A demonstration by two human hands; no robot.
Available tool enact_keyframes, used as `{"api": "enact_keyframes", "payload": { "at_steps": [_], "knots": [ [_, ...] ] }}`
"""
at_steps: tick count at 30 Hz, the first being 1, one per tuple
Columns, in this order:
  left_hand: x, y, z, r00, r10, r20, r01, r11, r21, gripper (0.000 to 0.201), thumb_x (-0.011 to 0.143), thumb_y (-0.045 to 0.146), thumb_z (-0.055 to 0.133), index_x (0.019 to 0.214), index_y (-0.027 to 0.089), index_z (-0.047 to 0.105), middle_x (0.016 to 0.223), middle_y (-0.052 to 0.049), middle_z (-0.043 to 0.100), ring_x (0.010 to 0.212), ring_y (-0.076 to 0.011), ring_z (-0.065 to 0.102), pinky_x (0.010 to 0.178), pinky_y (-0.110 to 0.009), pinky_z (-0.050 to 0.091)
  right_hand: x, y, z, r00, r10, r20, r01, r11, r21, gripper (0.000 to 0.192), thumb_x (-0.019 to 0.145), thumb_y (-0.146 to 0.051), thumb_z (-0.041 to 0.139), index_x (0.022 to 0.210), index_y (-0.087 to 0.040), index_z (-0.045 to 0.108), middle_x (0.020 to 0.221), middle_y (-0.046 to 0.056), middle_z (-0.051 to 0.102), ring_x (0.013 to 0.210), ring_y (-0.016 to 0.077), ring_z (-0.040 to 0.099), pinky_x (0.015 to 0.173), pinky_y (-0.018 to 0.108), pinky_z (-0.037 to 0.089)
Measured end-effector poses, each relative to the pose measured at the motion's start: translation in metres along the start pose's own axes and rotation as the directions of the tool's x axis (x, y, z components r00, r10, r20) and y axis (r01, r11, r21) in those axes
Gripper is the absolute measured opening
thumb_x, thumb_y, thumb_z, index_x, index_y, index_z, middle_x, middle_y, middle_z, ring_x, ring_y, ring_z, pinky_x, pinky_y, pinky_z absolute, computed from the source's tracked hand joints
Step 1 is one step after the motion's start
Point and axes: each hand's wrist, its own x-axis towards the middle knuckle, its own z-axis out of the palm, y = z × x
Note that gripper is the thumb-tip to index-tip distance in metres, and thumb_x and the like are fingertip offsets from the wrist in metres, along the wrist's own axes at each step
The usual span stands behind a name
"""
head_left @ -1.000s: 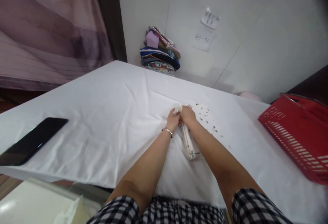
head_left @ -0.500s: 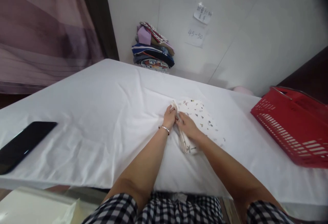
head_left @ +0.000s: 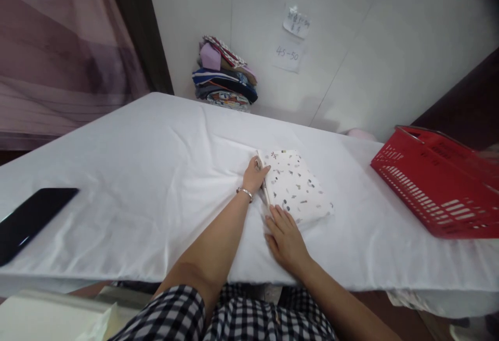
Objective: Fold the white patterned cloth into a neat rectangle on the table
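A folded white cloth (head_left: pixel 298 185) with small dark and coloured prints lies on the white-covered table (head_left: pixel 128 174). At its left edge, my left hand (head_left: pixel 254 175) is closed on the fold, thumb on top and fingers underneath or behind. A silver bracelet (head_left: pixel 245 193) circles that wrist. My right hand (head_left: pixel 287 237) rests at the cloth's near left corner with fingers stretched out, the tips touching the edge. Whether the cloth is a garment, I cannot tell.
A red plastic basket (head_left: pixel 432 185) stands at the table's right end. A black phone-like slab (head_left: pixel 33 221) lies at the left. Several folded fabrics (head_left: pixel 226 78) are stacked by the back wall, near handwritten paper signs (head_left: pixel 288 55). A pink curtain (head_left: pixel 66 50) hangs at left.
My right hand has moved from beside my left hand toward me, to the cloth's near corner. The cloth's top now lies flatter and shows more print. The view has shifted slightly.
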Motion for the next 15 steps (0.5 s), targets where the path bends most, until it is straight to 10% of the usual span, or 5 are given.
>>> {"api": "enact_keyframes", "payload": {
  "at_steps": [15],
  "knots": [
    [0.018,0.023,0.001,0.994,-0.03,-0.101,0.077,0.86,0.504,0.033,0.085,0.035,0.044,0.113,0.024,0.057,0.107,-0.008,0.066,0.1,-0.0245,0.06,0.083,-0.035,0.044,-0.002,0.002,0.0,0.996,-0.084,-0.026,0.088,0.978,0.187,0.036,0.083,-0.019,0.047,0.119,-0.016,0.053,0.129,0.009,0.052,0.134,0.0217,0.027,0.108,0.044,0.028]
  ]
}}
